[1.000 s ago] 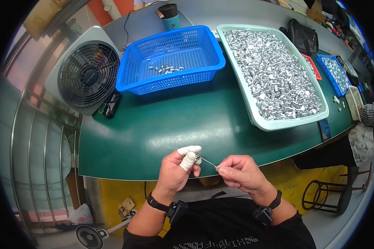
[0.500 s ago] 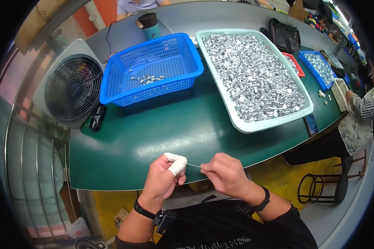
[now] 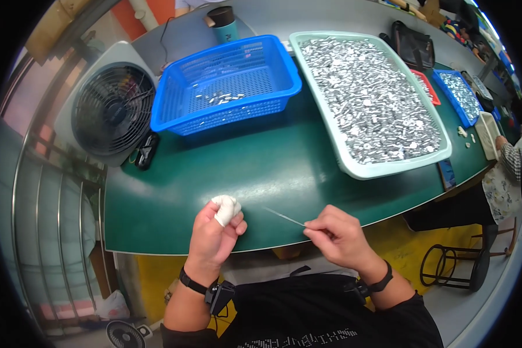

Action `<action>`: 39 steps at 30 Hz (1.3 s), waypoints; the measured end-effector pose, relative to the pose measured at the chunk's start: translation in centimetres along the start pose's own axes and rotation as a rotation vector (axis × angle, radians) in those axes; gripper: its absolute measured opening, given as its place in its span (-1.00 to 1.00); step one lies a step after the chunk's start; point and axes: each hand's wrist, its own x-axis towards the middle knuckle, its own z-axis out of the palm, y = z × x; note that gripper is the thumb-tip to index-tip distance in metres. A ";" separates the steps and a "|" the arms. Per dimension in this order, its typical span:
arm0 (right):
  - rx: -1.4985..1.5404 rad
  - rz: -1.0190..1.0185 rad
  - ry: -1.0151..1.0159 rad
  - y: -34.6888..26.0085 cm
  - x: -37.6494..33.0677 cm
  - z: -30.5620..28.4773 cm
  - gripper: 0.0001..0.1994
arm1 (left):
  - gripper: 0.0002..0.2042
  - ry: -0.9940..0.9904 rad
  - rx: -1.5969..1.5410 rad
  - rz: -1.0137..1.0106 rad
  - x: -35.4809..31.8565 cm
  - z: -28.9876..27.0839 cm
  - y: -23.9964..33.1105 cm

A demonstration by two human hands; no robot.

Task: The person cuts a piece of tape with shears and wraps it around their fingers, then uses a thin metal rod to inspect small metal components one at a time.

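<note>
My right hand is closed in a pinch on one end of a thin, straight metal rod. The rod slants up and leftward over the table's near edge, its far tip free in the air. To its left, my left hand is curled shut, with white coverings on finger and thumb. Whatever its fingertips hold, if anything, is hidden. Beyond the hands lie a blue perforated basket with a few small metal pieces, and a pale green tray heaped with small silvery metal parts.
The green table has a curved near edge. A box fan stands at the left beside a black cable bundle. Behind the basket is a teal cup. At the right are a blue bin, a black stool and another person's sleeve.
My right hand has moved rightward with the rod, whose tip has come away from my left hand. My left hand has shifted slightly left and up. The whole view has shifted a little.
</note>
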 end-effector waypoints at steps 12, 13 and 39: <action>0.274 0.338 -0.079 -3.0 1.2 1.3 -0.97 | -0.81 -0.044 -0.338 -0.066 -0.1 0.4 -1.7; 0.273 0.336 -0.080 -2.9 1.1 1.3 -0.97 | -0.81 -0.054 -0.352 -0.073 -0.1 0.4 -1.9; 0.894 0.749 -0.222 -1.8 1.0 0.3 -0.92 | -0.87 -0.009 -0.147 0.037 -1.1 1.7 -2.0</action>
